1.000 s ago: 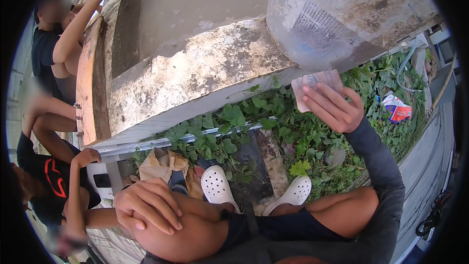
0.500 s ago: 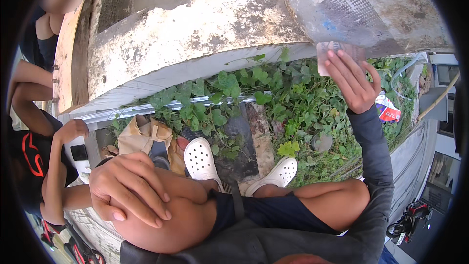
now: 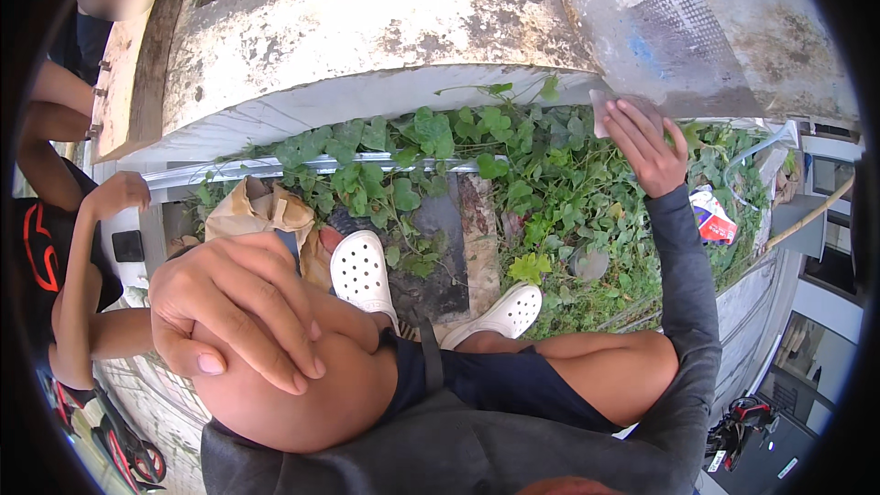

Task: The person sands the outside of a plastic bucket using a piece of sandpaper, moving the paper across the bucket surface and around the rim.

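My right hand (image 3: 653, 151) reaches forward with its fingers laid over a thin pinkish-grey sheet (image 3: 600, 113), which looks pinched against a hidden thumb. The sheet lies along the lower edge of a grey, rounded cement surface (image 3: 632, 46) that has a patch of mesh (image 3: 692, 23) and a blue smear. Whether it touches that edge I cannot tell. Resting on my bent left knee (image 3: 266, 412), my left hand (image 3: 238, 312) is empty, its fingers apart and draped over the knee.
A stained white ledge (image 3: 367, 23) runs across the far side. Below it are green vines (image 3: 431, 133), a metal strip (image 3: 321, 165), brown paper (image 3: 261, 211) and a red-and-white packet (image 3: 713, 215). My white clogs (image 3: 360, 270) stand between. Another person's hand (image 3: 119, 194) is at left.
The view has shifted slightly. My right hand and the sheet have moved a little left and down in the picture. My left hand stays on the knee.
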Demonstrator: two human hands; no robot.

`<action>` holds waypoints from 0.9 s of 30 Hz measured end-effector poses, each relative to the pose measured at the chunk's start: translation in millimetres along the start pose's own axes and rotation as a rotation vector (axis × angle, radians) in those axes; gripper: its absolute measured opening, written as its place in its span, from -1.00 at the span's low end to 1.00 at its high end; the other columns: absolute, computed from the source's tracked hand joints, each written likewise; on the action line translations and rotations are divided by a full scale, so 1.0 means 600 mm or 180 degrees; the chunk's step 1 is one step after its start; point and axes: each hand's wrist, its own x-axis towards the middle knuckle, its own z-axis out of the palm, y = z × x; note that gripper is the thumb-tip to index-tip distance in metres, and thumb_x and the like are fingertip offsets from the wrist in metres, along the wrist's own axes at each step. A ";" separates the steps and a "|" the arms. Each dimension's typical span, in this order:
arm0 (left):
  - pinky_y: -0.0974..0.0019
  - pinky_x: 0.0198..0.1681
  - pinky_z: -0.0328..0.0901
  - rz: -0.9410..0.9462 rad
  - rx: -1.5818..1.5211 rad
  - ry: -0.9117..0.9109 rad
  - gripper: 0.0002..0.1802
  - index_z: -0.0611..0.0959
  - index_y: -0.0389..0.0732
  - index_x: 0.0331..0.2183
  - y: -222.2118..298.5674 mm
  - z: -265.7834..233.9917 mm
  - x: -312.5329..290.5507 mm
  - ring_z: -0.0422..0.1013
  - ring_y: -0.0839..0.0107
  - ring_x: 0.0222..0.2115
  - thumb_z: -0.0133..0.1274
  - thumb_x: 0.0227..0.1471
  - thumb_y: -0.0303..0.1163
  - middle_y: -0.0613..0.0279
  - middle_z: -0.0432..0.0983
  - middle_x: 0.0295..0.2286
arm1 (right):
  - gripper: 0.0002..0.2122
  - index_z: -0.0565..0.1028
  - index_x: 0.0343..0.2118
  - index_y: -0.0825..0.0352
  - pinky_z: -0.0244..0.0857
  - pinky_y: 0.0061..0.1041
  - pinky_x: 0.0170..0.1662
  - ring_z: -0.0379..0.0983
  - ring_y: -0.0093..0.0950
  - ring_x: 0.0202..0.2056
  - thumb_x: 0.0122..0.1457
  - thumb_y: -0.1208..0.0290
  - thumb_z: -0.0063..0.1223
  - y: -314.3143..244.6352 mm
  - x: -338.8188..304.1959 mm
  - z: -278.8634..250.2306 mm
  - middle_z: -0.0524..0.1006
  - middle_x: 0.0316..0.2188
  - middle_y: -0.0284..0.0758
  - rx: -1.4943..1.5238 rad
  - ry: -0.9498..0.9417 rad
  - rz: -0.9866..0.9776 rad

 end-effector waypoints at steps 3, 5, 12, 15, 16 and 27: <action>0.32 -0.27 0.49 -0.0073 0.0032 -0.0014 -0.54 0.85 -0.21 -0.26 0.011 0.002 -0.001 0.63 0.27 -0.24 -0.10 0.30 -0.18 0.09 0.77 -0.32 | -0.78 0.70 -0.04 -0.18 -0.13 -0.48 0.35 0.53 -0.88 0.10 0.36 0.25 0.10 0.021 0.033 -0.021 0.67 0.06 -0.81 0.0001 0.0786 0.0494; 0.30 -0.30 0.49 -0.0055 -0.0001 -0.0006 -0.54 0.85 -0.21 -0.26 0.016 0.004 -0.004 0.62 0.25 -0.23 -0.10 0.30 -0.18 0.07 0.77 -0.31 | -0.80 0.71 -0.08 -0.20 -0.12 -0.50 0.34 0.52 -0.88 0.10 0.36 0.23 0.10 0.033 0.033 -0.039 0.66 0.08 -0.82 0.0062 0.0640 0.0603; 0.26 -0.33 0.52 -0.0028 -0.0026 -0.0079 -0.53 0.84 -0.25 -0.26 0.013 0.003 0.001 0.63 0.22 -0.20 -0.11 0.28 -0.19 0.05 0.76 -0.29 | -0.80 0.69 -0.04 -0.19 -0.09 -0.49 0.32 0.52 -0.85 0.12 0.37 0.24 0.10 0.017 0.044 -0.027 0.67 0.06 -0.80 0.0128 0.0796 0.0421; 0.24 -0.32 0.54 0.0040 0.0060 -0.0039 -0.52 0.84 -0.27 -0.26 0.021 0.006 -0.010 0.64 0.22 -0.22 -0.12 0.26 -0.21 0.05 0.76 -0.29 | -0.79 0.69 -0.03 -0.19 -0.07 -0.49 0.30 0.52 -0.85 0.12 0.37 0.25 0.11 0.041 0.033 -0.025 0.67 0.06 -0.81 0.0180 0.0621 0.0386; 0.24 -0.32 0.54 0.0028 0.0014 -0.0061 -0.52 0.84 -0.27 -0.27 0.021 0.006 -0.009 0.64 0.21 -0.23 -0.13 0.26 -0.21 0.04 0.76 -0.29 | -0.79 0.69 -0.03 -0.19 -0.07 -0.49 0.30 0.52 -0.86 0.12 0.36 0.25 0.12 0.027 0.026 -0.006 0.67 0.06 -0.81 0.0285 0.0687 0.0322; 0.13 -0.13 0.45 0.0012 -0.0203 -0.0187 -0.52 0.80 -0.40 -0.16 0.012 -0.006 -0.004 0.60 0.11 -0.19 -0.08 0.24 -0.24 -0.07 0.71 -0.15 | -0.84 0.70 -0.11 -0.22 -0.17 -0.44 0.34 0.54 -0.83 0.10 0.38 0.22 0.12 0.021 0.007 0.020 0.69 0.02 -0.78 0.0259 0.0634 0.0178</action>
